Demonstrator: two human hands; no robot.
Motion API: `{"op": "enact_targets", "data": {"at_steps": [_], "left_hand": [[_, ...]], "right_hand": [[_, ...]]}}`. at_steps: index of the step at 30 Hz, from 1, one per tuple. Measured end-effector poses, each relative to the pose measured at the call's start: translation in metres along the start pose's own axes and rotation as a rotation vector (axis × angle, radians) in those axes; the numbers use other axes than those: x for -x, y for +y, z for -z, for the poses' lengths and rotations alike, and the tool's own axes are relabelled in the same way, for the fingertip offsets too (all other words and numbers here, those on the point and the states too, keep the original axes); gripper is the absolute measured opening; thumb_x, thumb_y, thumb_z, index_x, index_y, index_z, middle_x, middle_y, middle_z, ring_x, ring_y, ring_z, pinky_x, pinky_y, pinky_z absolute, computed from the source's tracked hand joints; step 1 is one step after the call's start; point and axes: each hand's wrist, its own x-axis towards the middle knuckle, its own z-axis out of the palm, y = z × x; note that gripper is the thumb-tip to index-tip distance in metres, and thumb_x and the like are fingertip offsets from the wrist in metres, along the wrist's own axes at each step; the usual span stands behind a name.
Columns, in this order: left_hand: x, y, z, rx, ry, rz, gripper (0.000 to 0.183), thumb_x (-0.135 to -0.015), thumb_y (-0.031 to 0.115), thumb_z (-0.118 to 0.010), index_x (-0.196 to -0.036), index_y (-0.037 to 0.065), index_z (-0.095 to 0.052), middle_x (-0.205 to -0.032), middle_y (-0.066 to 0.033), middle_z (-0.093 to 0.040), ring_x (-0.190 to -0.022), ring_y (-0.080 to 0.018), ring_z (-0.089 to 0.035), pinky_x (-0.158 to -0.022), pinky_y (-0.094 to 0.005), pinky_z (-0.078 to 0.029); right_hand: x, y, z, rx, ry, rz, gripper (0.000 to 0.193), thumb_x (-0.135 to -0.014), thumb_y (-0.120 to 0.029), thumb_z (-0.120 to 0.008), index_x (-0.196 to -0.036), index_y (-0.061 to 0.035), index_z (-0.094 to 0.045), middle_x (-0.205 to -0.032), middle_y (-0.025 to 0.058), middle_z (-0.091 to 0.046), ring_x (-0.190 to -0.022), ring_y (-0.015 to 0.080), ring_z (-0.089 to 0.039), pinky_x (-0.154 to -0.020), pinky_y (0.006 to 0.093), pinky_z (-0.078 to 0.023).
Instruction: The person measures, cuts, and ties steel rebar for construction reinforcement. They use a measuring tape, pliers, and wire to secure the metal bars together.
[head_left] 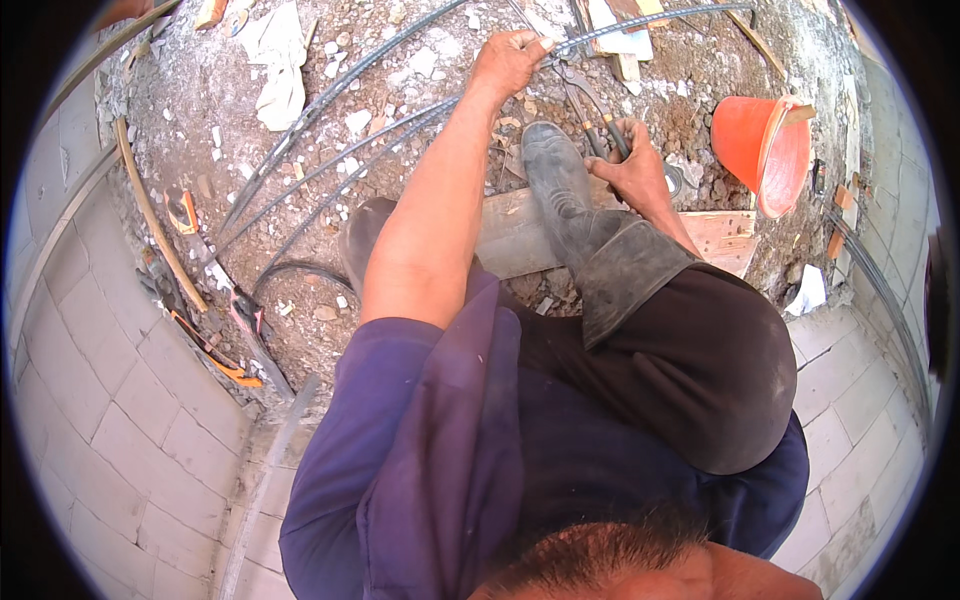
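My left hand (508,65) reaches forward, its fingers pinched on a ribbed steel rebar (650,18) that arcs away to the right. In my right hand (638,168) are the handles of long pincers (568,76), dark metal with black and yellow-orange grips. The pincers' jaws point up toward the rebar, just below my left fingertips. Whether they touch the bar or a tie wire I cannot tell. A grey rubber boot (560,165) stands between my hands, on or against a wooden plank (515,235).
An orange bucket (740,140) lies tilted at the right, near a pinkish board (715,235). More rebar (330,95) curves across the rubble at left. A white sack (283,85), a bent wooden stick (150,215) and an orange tool (235,375) lie there too. Block walls (130,390) flank both sides.
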Motion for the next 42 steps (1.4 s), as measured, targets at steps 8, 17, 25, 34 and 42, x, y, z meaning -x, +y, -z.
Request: {"op": "enact_targets", "data": {"at_steps": [8, 17, 25, 34, 42], "left_hand": [[-0.002, -0.004, 0.005, -0.034, -0.016, -0.01, 0.032, -0.093, 0.037, -0.07, -0.082, 0.007, -0.07, -0.069, 0.0027, -0.062, -0.065, -0.0076, -0.052, -0.062, -0.0273, -0.041], [0.0, 0.003, 0.004, -0.023, -0.053, 0.04, 0.032, -0.093, 0.037, -0.07, -0.085, 0.006, -0.072, -0.072, 0.0002, -0.065, -0.068, -0.0105, -0.054, -0.064, -0.031, -0.042], [0.056, 0.009, -0.019, -0.126, 0.65, -0.277, 0.026, -0.098, 0.026, -0.061, -0.102, 0.0, -0.066, -0.09, -0.0091, -0.067, -0.079, -0.0171, -0.061, -0.071, -0.0327, -0.048], [0.1, 0.018, -0.086, 0.61, 0.178, 0.087, 0.014, -0.095, 0.015, -0.066, -0.099, 0.003, -0.062, -0.081, -0.0025, -0.065, -0.07, -0.0118, -0.059, -0.066, -0.0272, -0.049], [0.107, 0.014, -0.086, 0.831, -0.003, 0.174, 0.011, -0.1, 0.016, -0.059, -0.108, 0.01, -0.062, -0.106, -0.0055, -0.074, -0.074, -0.0099, -0.064, -0.064, -0.0244, -0.046]], "right_hand": [[-0.01, 0.023, 0.019, -0.034, 0.082, 0.177, 0.045, -0.094, -0.035, -0.067, -0.124, -0.0018, -0.063, -0.104, 0.0147, -0.068, -0.083, 0.0256, -0.066, -0.072, 0.0378, -0.054], [-0.01, 0.017, 0.005, -0.854, -0.663, -0.382, 0.042, -0.101, -0.035, -0.06, -0.124, -0.0002, -0.06, -0.079, 0.0061, -0.067, -0.066, 0.0128, -0.064, -0.057, 0.0264, -0.053], [0.007, 0.017, 0.013, -0.692, -0.373, -0.14, 0.046, -0.106, -0.04, -0.048, -0.133, -0.0037, -0.056, -0.083, 0.0063, -0.069, -0.062, 0.0127, -0.065, -0.049, 0.0226, -0.039], [-0.013, 0.021, -0.003, -0.579, -0.143, 0.088, 0.046, -0.106, -0.042, -0.048, -0.121, -0.0013, -0.063, -0.094, 0.0057, -0.073, -0.081, 0.0125, -0.069, -0.063, 0.0254, -0.047], [-0.021, 0.048, 0.008, -0.643, 0.281, 0.019, 0.027, -0.102, -0.016, -0.058, -0.12, -0.0001, -0.069, -0.095, 0.0051, -0.074, -0.085, 0.012, -0.068, -0.072, 0.0269, -0.052]]}}
